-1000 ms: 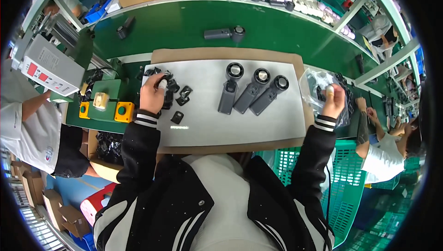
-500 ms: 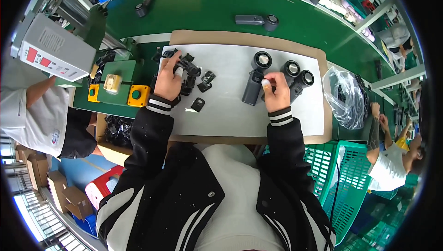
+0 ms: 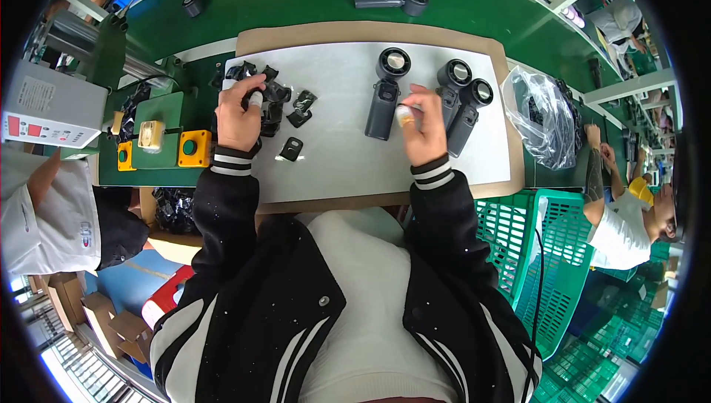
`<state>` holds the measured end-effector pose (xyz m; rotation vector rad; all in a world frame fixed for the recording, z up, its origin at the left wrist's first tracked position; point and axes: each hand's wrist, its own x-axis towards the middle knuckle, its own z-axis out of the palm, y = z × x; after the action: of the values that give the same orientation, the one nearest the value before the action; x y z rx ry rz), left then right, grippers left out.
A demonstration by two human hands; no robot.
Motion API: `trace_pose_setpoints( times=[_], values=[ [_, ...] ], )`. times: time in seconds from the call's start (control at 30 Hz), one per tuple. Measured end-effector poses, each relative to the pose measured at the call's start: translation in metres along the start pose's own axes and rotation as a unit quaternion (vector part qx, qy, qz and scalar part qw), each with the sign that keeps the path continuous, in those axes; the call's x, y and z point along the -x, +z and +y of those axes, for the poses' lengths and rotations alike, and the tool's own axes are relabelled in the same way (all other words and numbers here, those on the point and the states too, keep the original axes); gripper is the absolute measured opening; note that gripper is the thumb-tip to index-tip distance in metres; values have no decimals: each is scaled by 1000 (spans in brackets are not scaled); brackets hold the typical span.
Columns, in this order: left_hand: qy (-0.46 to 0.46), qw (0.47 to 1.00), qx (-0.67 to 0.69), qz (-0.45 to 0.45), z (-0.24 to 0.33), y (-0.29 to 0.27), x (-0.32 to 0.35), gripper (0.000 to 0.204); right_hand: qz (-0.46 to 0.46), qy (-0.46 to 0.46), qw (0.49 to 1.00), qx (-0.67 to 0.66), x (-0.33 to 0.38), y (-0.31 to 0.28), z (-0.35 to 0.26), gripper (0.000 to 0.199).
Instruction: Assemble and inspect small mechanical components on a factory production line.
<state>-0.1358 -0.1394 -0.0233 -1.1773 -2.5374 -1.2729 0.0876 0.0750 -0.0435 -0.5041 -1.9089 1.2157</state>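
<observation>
My left hand [image 3: 238, 116] reaches into a pile of small black plastic parts [image 3: 275, 92] at the left of the white sheet [image 3: 326, 159]. Its thumb and index finger close around one of the dark pieces. A single black part [image 3: 292, 149] lies apart, nearer to me. Over the right half, my right hand [image 3: 424, 125] has its thumb and curled fingers together; whatever is between them is too small to make out. Just left of it lies a dark grey handheld fan [image 3: 383, 109], its round head pointing away. Two more handheld fans [image 3: 454, 74] [image 3: 464, 118] lie to the right. Both thumbs wear pale coverings.
A green press fixture with yellow-framed buttons [image 3: 194, 148] stands left, beside a grey control box [image 3: 50, 107]. Clear plastic bags [image 3: 542, 118] lie right, above green crates [image 3: 552, 270]. Another fan [image 3: 391, 0] rests on the far green bench. People sit or stand at both sides.
The whole view has shifted, so the bench sits further left and higher. My right hand's fingers have come off the nearest fan and are drawn together beside it. My left hand stays at the pile.
</observation>
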Motion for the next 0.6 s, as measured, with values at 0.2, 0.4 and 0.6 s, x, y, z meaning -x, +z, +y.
trace_pose_setpoints(
  times=[0.2, 0.4, 0.6],
  values=[
    [100, 965, -234, 64, 58, 14, -2, 44, 27, -18, 992, 120, 19, 24, 17, 26],
    [89, 970, 98, -203, 67, 96, -8, 39, 84, 35, 994, -65, 16, 39, 24, 22],
    [56, 952, 22, -300, 98, 133, -25, 36, 38, 116, 985, -122, 18, 15, 11, 19]
  ],
)
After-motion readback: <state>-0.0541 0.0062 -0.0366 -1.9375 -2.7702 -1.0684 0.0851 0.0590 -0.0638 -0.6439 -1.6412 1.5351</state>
